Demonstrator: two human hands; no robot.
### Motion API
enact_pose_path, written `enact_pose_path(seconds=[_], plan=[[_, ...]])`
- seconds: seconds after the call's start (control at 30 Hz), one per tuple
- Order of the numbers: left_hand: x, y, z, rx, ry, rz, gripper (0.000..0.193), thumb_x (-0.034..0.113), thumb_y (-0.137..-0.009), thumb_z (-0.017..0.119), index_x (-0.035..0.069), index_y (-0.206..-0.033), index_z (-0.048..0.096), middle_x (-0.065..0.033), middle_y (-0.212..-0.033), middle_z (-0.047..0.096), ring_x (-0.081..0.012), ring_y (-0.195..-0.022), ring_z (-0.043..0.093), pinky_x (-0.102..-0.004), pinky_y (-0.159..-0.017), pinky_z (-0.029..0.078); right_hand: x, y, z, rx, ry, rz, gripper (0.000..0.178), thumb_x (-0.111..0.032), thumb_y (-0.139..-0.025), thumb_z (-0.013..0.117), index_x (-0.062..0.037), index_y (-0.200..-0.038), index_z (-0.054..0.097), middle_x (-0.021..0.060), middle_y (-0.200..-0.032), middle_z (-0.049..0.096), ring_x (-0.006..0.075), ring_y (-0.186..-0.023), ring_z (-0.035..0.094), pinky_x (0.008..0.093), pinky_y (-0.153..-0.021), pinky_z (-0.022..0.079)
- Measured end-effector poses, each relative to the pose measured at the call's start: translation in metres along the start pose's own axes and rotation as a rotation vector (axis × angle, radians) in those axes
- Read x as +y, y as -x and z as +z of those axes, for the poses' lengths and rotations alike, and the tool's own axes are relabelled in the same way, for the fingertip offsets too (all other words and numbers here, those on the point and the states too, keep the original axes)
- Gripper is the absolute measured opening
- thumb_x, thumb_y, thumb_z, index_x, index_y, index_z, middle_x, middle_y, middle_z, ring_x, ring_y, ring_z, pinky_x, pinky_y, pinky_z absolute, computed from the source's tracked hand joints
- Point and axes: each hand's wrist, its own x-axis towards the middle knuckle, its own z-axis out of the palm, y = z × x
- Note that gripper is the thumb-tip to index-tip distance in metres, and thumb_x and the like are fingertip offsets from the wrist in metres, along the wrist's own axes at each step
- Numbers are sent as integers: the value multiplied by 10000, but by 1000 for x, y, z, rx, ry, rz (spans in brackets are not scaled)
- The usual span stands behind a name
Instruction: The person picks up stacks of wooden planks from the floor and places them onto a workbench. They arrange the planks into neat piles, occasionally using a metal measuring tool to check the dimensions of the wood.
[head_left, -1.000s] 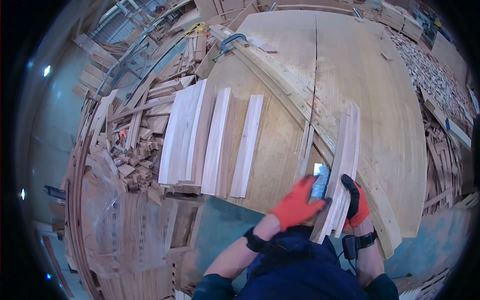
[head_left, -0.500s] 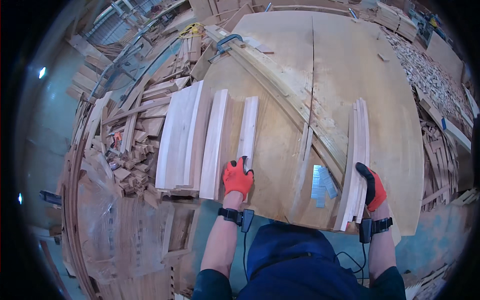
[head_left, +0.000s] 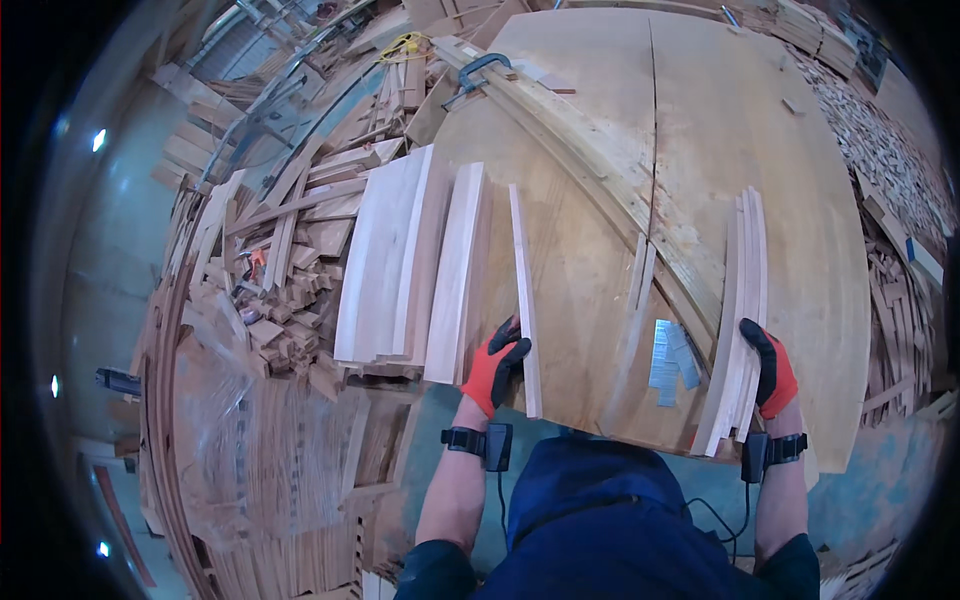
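Observation:
My left hand [head_left: 494,368], in a red glove with black fingertips, holds the near part of a narrow wooden strip [head_left: 524,300]. The strip is turned up so that a thin edge faces me, and the hand lies along its left side. My right hand [head_left: 770,369], gloved the same way, is pressed to the outer side of several upright wooden strips [head_left: 738,310] standing close together; its fingers are partly hidden. Left of my left hand lie a narrow stack of pale wooden strips [head_left: 455,270] and a wider stack [head_left: 385,265].
A large plywood worktop [head_left: 580,330] carries a diagonal wooden rail [head_left: 600,180], held by a blue clamp [head_left: 482,70]. Metallic strips of fasteners [head_left: 663,362] lie near the right-hand pieces. Offcuts [head_left: 285,310] pile up at the left, wood scraps [head_left: 870,120] at far right.
The left-hand strip has been tipped from flat onto its edge, and my left hand has gone from its top to its left side. My right hand stays against its strips. The view has shifted slightly.

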Motion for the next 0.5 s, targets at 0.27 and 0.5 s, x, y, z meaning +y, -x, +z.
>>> enact_pose_path(seconds=[0.27,0.5], plan=[[-18,20,-3,78,46,31,592,91,-936,640,16,-1486,433,-86,-1427,549,-174,-1266,526,-309,-1072,401,8,16,108,-174,71,-7,453,-187,-855,757,4,-1243,625,85,-1054,694,184,-906,672,334,-811,549],[-6,33,18,152,-152,47,566,218,-951,655,42,-1459,477,-59,-1317,617,-167,-1161,561,-331,-990,443,68,-33,222,-437,152,138,507,-288,-847,794,41,-1198,633,90,-1039,698,151,-881,667,303,-764,545]])
